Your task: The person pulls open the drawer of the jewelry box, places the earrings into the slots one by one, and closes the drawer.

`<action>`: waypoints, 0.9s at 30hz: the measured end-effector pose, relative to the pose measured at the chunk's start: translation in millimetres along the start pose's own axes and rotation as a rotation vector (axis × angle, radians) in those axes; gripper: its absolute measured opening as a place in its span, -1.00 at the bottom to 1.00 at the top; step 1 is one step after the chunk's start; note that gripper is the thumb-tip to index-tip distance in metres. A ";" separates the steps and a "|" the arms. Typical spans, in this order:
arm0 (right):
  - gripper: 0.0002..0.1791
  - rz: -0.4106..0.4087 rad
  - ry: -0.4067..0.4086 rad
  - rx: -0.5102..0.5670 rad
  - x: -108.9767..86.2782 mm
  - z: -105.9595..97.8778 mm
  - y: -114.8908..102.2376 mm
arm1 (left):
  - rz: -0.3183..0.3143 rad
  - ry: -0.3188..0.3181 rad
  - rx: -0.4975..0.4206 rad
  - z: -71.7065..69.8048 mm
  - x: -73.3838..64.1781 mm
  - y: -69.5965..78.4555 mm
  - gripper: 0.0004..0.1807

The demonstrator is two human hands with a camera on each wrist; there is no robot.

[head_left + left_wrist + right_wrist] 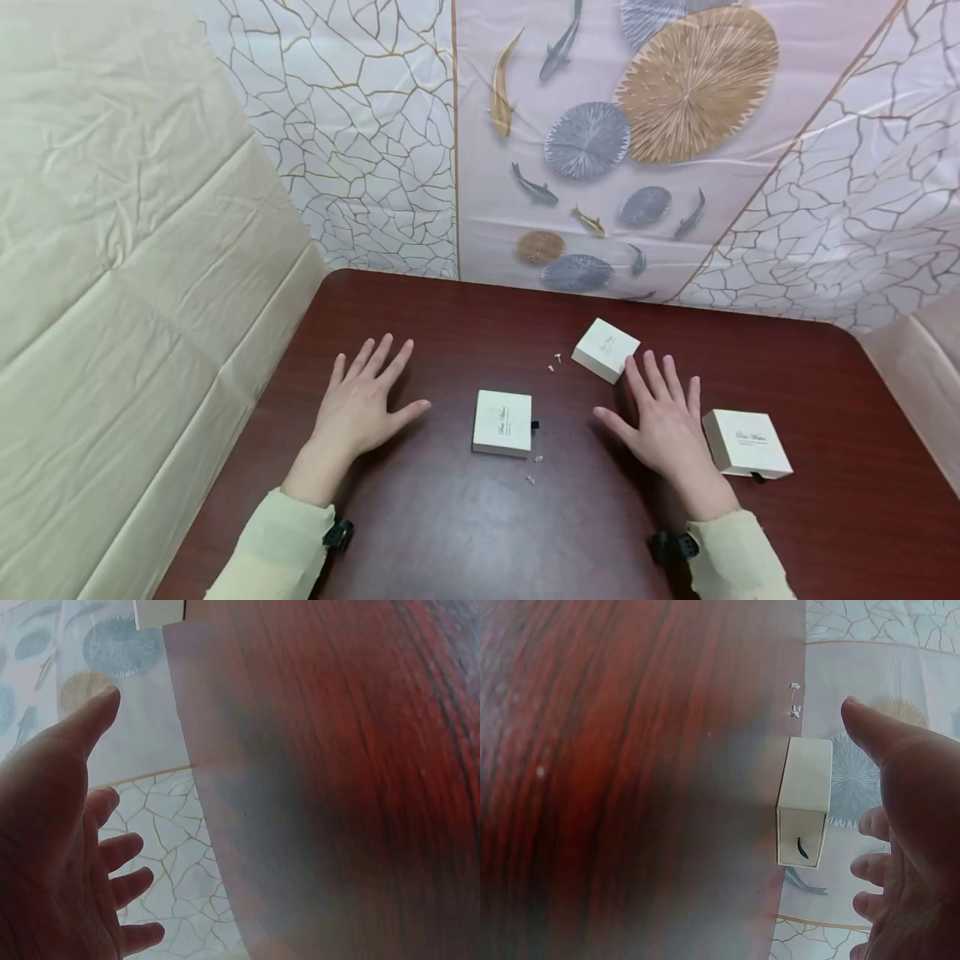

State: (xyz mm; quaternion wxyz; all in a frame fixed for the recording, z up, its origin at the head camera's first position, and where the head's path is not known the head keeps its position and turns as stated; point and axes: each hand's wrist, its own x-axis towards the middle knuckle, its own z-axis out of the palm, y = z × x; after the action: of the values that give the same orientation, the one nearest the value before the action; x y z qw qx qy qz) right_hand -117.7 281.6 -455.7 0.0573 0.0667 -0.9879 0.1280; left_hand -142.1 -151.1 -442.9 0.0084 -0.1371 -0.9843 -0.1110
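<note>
Head view shows the left hand (358,412) spread wide by the tabletop's (450,533) left edge. Right hand (667,429), also splayed, lies between the far box (606,348), toward the far edge, and the right box (748,443), toward the right edge; whether it touches either is unclear. The middle box (502,422) sits near the tabletop's centre, its script apparently reading "Best Wishes", smaller lines illegible. Tiny pale pieces (538,458) lie just beside its near right corner.

Left of the middle box (502,423) on the table (465,533) is the left hand (362,411); right, the right hand (666,427), then the end box (752,443); behind-right, the rear box (604,350); just before it, two small pieces (530,480).
</note>
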 end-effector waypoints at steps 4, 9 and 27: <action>0.10 -0.003 -0.015 -0.008 -0.6 -3.4 -2.0 | 0.035 -0.006 0.015 -0.3 0.9 4.4 0.05; 0.09 -0.020 -0.041 -0.010 -1.1 -5.6 -5.4 | 0.095 -0.003 0.042 -0.6 2.8 11.5 0.05; 0.02 -0.118 -0.065 -0.011 -10.2 -3.4 -18.7 | 0.363 -0.035 0.127 6.5 15.9 41.2 -0.02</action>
State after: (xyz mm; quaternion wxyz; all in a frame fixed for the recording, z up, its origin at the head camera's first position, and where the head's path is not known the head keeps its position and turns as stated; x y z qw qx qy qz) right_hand -104.5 265.8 -449.2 0.0329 0.1287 -0.9842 0.1169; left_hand -146.1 -106.8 -439.6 0.0199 -0.3136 -0.9484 -0.0428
